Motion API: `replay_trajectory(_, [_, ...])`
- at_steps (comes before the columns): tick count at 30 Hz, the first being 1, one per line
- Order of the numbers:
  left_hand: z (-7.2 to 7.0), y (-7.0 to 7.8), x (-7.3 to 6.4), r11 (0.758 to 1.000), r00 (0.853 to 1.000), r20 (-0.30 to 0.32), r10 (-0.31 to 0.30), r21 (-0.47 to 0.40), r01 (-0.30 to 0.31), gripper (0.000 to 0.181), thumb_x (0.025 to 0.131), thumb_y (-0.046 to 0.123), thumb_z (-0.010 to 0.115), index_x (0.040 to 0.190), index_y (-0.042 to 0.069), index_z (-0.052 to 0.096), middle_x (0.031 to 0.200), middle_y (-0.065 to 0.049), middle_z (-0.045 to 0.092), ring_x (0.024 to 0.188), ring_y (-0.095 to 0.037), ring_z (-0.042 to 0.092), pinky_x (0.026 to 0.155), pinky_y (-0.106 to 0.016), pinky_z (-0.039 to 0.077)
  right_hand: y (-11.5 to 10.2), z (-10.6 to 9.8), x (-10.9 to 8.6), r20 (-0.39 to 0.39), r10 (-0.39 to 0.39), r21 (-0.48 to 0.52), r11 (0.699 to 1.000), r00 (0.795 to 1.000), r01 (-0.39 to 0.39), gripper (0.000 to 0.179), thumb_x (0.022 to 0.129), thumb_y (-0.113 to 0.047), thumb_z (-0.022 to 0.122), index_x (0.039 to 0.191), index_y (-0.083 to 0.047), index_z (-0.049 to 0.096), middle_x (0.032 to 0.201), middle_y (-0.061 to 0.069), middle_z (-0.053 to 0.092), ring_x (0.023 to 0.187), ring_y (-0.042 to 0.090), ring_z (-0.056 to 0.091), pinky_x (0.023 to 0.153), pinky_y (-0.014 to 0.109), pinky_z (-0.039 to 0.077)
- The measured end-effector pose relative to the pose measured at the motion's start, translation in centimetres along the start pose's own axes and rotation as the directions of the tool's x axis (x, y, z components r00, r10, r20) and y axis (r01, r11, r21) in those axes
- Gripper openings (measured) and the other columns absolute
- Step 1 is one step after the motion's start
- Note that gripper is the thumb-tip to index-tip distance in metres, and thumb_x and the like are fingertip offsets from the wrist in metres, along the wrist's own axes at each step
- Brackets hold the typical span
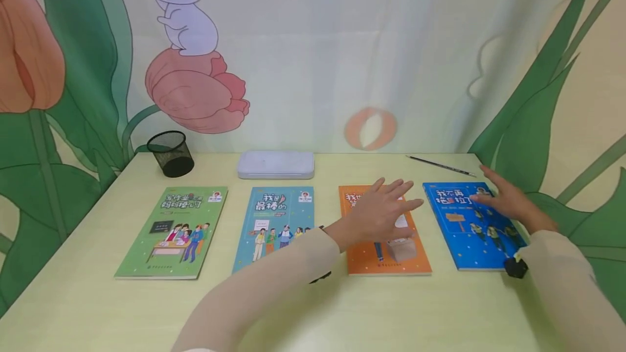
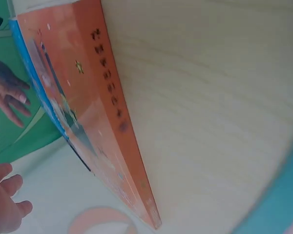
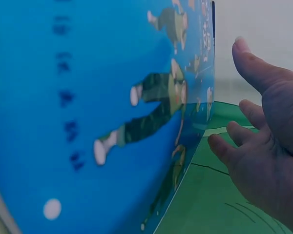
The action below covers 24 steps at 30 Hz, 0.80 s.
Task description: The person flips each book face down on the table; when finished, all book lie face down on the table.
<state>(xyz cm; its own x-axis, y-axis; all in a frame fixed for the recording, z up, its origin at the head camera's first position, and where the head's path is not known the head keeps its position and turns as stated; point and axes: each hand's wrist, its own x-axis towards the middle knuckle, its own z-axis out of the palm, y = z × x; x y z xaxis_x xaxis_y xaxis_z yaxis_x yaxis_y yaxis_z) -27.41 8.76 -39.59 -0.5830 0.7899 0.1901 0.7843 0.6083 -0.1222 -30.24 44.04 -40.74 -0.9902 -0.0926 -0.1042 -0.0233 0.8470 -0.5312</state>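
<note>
Over the orange book (image 1: 359, 254) my left hand (image 1: 379, 213) spreads its fingers, palm down, hiding part of the cover. In the left wrist view the book's spine (image 2: 112, 92) shows close by, with the left fingertips (image 2: 12, 185) at the frame's edge. My right hand (image 1: 511, 202) is held above the upper right of the blue book (image 1: 452, 232), fingers stretched and thumb apart. In the right wrist view that hand (image 3: 268, 141) stands beside the blue cover (image 3: 102, 73), holding nothing.
To the left lie a light blue book (image 1: 274, 211) and a green book (image 1: 171, 232). Along the back are a black mesh pen cup (image 1: 171, 156), a pale pencil case (image 1: 276, 164) and a pencil (image 1: 440, 165). A printed curtain (image 1: 303, 69) hangs behind the table (image 1: 371, 314).
</note>
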Motion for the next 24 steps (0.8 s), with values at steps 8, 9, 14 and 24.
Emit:
replay_trajectory(8, [0.9, 2.7, 2.5, 1.0, 0.994, 0.112, 0.004, 0.004, -0.005, 0.073, 0.091, 0.076, 0.04, 0.154, 0.041, 0.034, 0.167, 0.002, 0.023, 0.154, -0.017, 0.023, 0.125, -0.043, 0.021, 0.9, 0.1, 1.2, 0.021, -0.011, 0.008, 1.0, 1.0, 0.011, 0.098, 0.099, -0.039, 0.061, 0.157, -0.003, -0.01, 0.157, 0.041, 0.0, 0.14, 0.067, 0.006, 0.104, 0.082, 0.017])
replay_trajectory(9, [1.0, 3.2, 2.8, 1.0, 0.991, 0.132, 0.01, -0.008, -0.009, 0.073, 0.091, 0.076, 0.039, 0.155, 0.043, 0.03, 0.168, 0.003, 0.022, 0.155, -0.017, 0.021, 0.126, -0.043, 0.019, 1.1, 0.1, 1.2, 0.026, -0.008, 0.004, 1.0, 1.0, 0.008, 0.097, 0.1, -0.039, 0.06, 0.157, -0.002, -0.009, 0.157, 0.042, 0.001, 0.14, 0.068, 0.007, 0.104, 0.082, 0.018])
replay_trajectory(14, [1.8, 4.9, 3.8, 0.999, 0.981, 0.191, 0.034, -0.044, -0.026, 0.075, 0.091, 0.076, 0.037, 0.157, 0.047, 0.015, 0.168, 0.007, 0.018, 0.156, -0.013, 0.013, 0.127, -0.043, 0.015, 1.6, 0.2, 1.3, 0.044, -0.009, -0.024, 1.0, 0.999, 0.01, 0.093, 0.102, -0.037, 0.057, 0.156, 0.001, -0.007, 0.154, 0.045, 0.005, 0.137, 0.07, 0.013, 0.102, 0.082, 0.022])
replay_trajectory(24, [3.2, 6.6, 5.5, 0.999, 0.978, 0.204, 0.041, -0.041, -0.033, 0.075, 0.086, 0.079, 0.044, 0.153, 0.047, 0.033, 0.165, 0.013, 0.025, 0.154, -0.008, 0.021, 0.126, -0.04, 0.018, 1.9, 0.1, 2.7, 0.081, -0.009, -0.08, 0.997, 0.997, 0.015, 0.089, 0.102, -0.039, 0.055, 0.156, 0.005, 0.0, 0.15, 0.048, 0.013, 0.132, 0.072, 0.02, 0.1, 0.082, 0.027])
